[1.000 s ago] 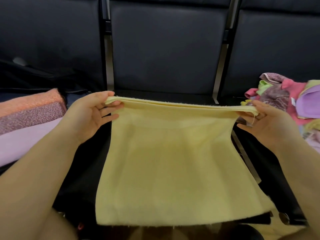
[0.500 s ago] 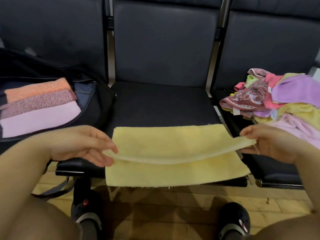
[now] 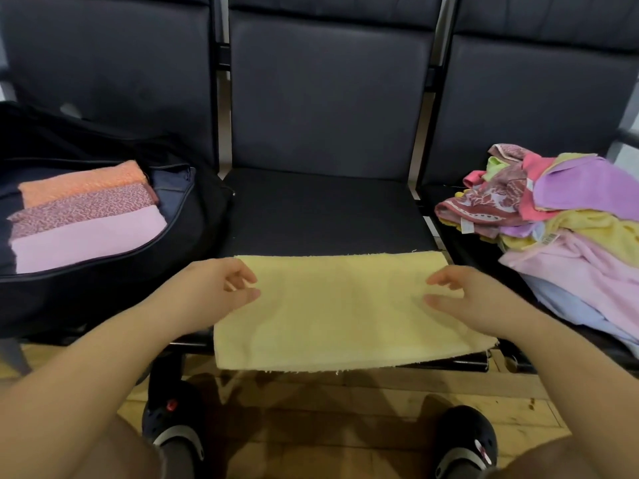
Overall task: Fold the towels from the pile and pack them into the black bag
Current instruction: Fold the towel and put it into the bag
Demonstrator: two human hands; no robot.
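A pale yellow towel, folded in half, lies flat on the front of the middle seat, its near edge hanging over the seat's front. My left hand hovers at the towel's left edge and my right hand over its right side, both with fingers apart and holding nothing. The open black bag lies on the left seat with three folded towels inside: orange, patterned maroon and pink. The pile of unfolded towels sits on the right seat.
Three dark padded seats stand in a row with metal posts between the backrests. Below the seat edge is a wooden floor, where my two feet in dark shoes show.
The yellow towel, held up stretched between both hands, was folded over and laid down on the seat. Both hands have let go of its corners.
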